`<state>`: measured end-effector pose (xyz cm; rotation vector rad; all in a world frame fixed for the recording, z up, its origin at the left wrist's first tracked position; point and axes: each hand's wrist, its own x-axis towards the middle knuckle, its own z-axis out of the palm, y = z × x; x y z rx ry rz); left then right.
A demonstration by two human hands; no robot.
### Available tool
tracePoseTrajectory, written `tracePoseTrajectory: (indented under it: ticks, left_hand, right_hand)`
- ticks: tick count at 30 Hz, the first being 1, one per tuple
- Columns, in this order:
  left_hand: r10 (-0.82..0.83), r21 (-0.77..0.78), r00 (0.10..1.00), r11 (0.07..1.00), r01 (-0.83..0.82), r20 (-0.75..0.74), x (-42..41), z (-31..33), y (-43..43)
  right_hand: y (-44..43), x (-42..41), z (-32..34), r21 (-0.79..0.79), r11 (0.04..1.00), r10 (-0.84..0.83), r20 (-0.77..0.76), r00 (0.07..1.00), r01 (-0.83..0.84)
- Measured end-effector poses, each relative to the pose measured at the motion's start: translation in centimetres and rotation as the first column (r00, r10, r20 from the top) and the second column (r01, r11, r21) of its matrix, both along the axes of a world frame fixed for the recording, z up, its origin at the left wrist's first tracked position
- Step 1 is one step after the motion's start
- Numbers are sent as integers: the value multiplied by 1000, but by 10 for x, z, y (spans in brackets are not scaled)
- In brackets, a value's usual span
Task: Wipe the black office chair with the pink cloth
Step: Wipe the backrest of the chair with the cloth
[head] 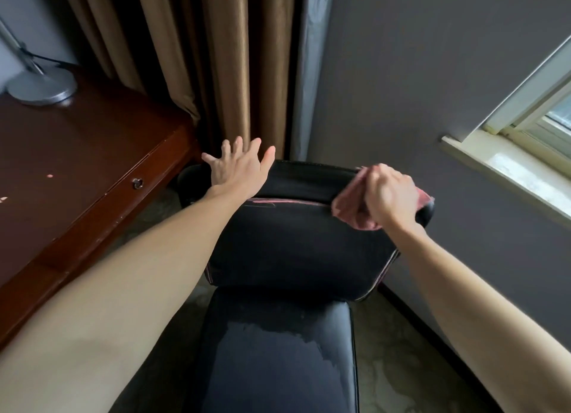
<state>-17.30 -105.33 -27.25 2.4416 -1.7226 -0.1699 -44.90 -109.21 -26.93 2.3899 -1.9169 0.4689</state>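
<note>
With the right hand fisted round the cloth on the chair back's top right corner, the spread left hand should brace its left corner during firm, overlapping strokes.

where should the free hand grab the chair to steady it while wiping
Grip the top edge of the backrest at its left corner, coming from above. The left hand is spread open there, and the right hand holds the pink cloth at the other corner.

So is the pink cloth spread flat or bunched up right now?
Bunched. The pink cloth is crumpled inside the right hand, folds hanging below the fist, against the top right of the black chair's backrest.
</note>
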Motion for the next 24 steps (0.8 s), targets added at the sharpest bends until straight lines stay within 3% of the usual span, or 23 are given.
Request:
tracePoseTrajectory:
  ticks: [3, 7, 10, 15, 19, 24]
  left_hand:
    - [-12, -17, 1000, 1000, 12, 17, -3, -1, -1]
    - [-4, -9, 1000, 1000, 4, -1, 2, -3, -3]
    - [5, -31, 1000, 999, -5, 7, 6, -4, 1]
    - [-79, -110, 997, 991, 79, -1, 7, -3, 17]
    - [-108, -85, 994, 991, 106, -25, 22, -8, 40]
    - [-134, -39, 990, 990, 132, -47, 37, -9, 53]
  right_hand:
    - [4, -33, -4, -33, 993, -109, 127, 986, 114]
    - [-6, 7, -9, -55, 984, -161, 121, 980, 168]
    - [-6, 47, -9, -57, 992, -104, 87, 991, 109]
    - [23, 135, -8, -140, 983, 130, 85, 988, -118]
    - [23, 115, -17, -211, 952, 242, 75, 967, -222]
    - [18, 81, -23, -221, 971, 121, 137, 983, -89]
